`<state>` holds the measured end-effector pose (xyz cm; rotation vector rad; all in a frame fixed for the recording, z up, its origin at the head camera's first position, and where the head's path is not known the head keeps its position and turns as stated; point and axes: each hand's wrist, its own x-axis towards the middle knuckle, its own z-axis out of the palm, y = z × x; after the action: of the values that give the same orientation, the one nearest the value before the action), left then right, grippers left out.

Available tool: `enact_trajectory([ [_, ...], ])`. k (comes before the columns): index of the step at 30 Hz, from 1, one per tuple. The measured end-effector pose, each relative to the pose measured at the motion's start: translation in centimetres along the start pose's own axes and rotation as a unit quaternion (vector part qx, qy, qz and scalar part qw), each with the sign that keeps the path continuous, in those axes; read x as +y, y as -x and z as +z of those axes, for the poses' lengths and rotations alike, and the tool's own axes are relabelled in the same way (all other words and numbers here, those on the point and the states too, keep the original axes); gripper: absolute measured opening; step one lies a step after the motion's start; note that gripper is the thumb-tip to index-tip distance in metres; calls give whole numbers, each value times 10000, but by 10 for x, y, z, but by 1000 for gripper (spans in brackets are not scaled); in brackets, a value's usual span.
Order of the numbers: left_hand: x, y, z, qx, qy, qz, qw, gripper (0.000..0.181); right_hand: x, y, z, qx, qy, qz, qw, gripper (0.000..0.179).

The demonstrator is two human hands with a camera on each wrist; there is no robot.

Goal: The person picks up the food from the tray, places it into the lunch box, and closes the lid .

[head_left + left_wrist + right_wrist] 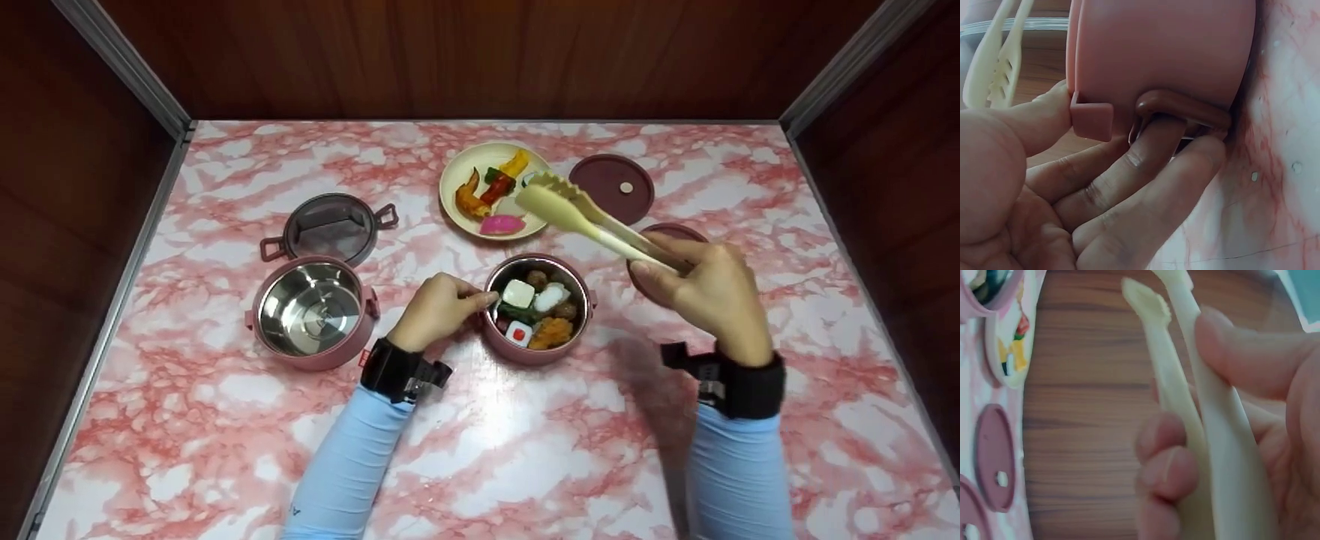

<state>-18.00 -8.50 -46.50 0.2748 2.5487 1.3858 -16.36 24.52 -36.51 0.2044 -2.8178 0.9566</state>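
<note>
My left hand (pixel 444 307) steadies a round pink lunch pot (pixel 534 354), thumb at its rim. In the left wrist view, fingers (pixel 1151 146) hook into the pot's brown side handle (pixel 1185 107). Inside the pot lie a white square piece (pixel 518 293), an orange fried piece (pixel 553 333), a sushi-like roll with a red centre (pixel 519 333), brown balls and greens. My right hand (pixel 716 292) grips cream tongs (pixel 581 220), raised above the table. Their tips are apart with nothing seen between them, and overlap the plate's right edge in the head view.
Behind the pot, a cream plate (pixel 452 187) bears a shrimp, a pink piece and other food pieces. Left stand an empty steel-lined pot (pixel 315 315) and a handled lid (pixel 330 225). Two dark red lids (pixel 600 176) lie to the right. Wooden walls (pixel 480 60) enclose the table.
</note>
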Motion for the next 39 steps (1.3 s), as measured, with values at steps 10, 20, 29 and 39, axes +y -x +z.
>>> enact_trajectory([
  [10,3,0,-1,53,-126,34,9999,26,21,-10,19,161,60,348,9992,47],
  [20,6,3,3,126,-276,50,9995,26,36,-11,23,-113,271,309,9991,48],
  [29,16,21,-12,371,-582,-59,9976,28,40,-11,26,-77,264,365,9990,46],
  [39,19,80,-105,1657,-786,-31,9830,33,40,-13,25,-98,211,409,9989,46],
])
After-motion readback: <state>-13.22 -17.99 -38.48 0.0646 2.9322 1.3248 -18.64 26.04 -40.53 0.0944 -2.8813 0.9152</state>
